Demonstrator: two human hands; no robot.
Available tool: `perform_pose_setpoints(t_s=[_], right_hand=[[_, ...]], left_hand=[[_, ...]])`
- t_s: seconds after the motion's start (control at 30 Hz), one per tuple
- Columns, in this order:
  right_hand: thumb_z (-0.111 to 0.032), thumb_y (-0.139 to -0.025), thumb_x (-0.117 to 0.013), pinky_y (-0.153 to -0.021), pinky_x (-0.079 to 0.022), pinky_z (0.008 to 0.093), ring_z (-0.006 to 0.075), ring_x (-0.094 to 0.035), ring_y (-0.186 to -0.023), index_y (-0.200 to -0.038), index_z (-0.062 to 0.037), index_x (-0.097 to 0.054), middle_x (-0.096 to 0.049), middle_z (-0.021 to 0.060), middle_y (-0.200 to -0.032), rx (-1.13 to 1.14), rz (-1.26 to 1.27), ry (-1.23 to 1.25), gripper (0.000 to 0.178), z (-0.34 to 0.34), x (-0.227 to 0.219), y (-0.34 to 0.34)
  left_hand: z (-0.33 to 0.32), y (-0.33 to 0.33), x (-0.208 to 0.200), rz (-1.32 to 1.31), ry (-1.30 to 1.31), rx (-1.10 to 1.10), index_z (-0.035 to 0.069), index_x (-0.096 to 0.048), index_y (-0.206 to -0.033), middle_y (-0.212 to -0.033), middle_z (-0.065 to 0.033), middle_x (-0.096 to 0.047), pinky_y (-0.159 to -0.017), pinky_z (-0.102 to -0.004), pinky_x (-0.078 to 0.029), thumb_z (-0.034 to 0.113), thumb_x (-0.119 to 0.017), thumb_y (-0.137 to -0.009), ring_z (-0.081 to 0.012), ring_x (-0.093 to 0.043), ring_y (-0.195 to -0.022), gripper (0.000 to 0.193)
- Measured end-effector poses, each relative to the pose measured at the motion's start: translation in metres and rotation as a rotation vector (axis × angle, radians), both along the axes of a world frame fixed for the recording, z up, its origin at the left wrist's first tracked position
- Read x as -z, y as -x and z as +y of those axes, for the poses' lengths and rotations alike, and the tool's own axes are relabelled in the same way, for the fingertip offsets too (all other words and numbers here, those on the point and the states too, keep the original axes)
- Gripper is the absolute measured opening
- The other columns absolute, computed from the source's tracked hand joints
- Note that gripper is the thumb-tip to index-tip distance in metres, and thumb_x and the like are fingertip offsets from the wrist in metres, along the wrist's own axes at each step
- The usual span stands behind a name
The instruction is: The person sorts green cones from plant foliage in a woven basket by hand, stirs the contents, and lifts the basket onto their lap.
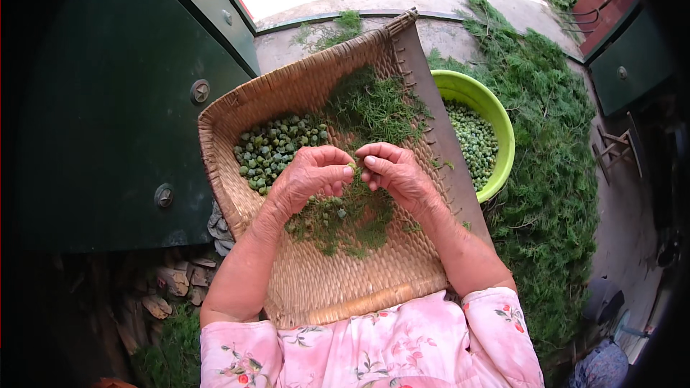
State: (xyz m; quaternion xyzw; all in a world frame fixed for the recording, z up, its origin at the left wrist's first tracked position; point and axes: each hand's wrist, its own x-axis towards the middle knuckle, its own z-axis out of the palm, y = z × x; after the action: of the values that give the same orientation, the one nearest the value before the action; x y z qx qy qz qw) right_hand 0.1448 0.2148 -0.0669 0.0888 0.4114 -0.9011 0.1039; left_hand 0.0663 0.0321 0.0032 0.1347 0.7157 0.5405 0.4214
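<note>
Over the middle of a woven wicker winnowing basket (309, 280) my two hands nearly meet at the fingertips. My left hand (314, 174) is closed in a pinch, with a tiny yellow-green bit at its thumb tip, too small to name. My right hand (397, 174) pinches thumb against forefinger; what it holds, if anything, cannot be made out. Left of the hands lies a heap of round green cones (277, 145). Beyond them sits a clump of feathery evergreen sprigs (377, 104), and loose leafy bits (334, 226) lie beneath my hands.
A lime-green tub (499, 126) with many small green cones stands right of the basket. Cut evergreen branches (550, 165) cover the floor beyond it. Dark green doors (108, 115) rise at left, above split firewood (172, 280). A small wooden stool (614, 147) stands far right.
</note>
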Motion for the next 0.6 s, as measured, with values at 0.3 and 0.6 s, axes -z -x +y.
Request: perform_pose_setpoints(t_s=[0.3, 0.6], right_hand=[[-0.006, -0.086, -0.063, -0.060, -0.051, 0.0232, 0.0109, -0.061, -0.073, -0.111, 0.0012, -0.060, -0.064, 0.0052, -0.088, 0.135, 0.121, -0.089, 0.026, -0.014, -0.016, -0.005], [-0.011, -0.088, -0.062, -0.054, -0.046, 0.0201, 0.0061, -0.055, -0.060, -0.092, -0.0029, -0.062, -0.062, 0.0000, -0.074, 0.123, 0.120, -0.293, 0.009, -0.017, -0.016, -0.005]], left_hand=[[0.000, 0.001, 0.012, -0.197, -0.183, -0.155, 0.002, -0.061, -0.100, -0.083, -0.0048, -0.066, -0.055, -0.0209, -0.048, 0.017, -0.064, -0.087, -0.0102, -0.062, -0.064, 0.021], [0.004, -0.002, 0.012, -0.258, -0.213, -0.228, 0.002, -0.059, -0.099, -0.081, -0.0053, -0.064, -0.060, -0.0231, -0.051, 0.009, -0.063, -0.085, -0.0127, -0.064, -0.067, 0.017]])
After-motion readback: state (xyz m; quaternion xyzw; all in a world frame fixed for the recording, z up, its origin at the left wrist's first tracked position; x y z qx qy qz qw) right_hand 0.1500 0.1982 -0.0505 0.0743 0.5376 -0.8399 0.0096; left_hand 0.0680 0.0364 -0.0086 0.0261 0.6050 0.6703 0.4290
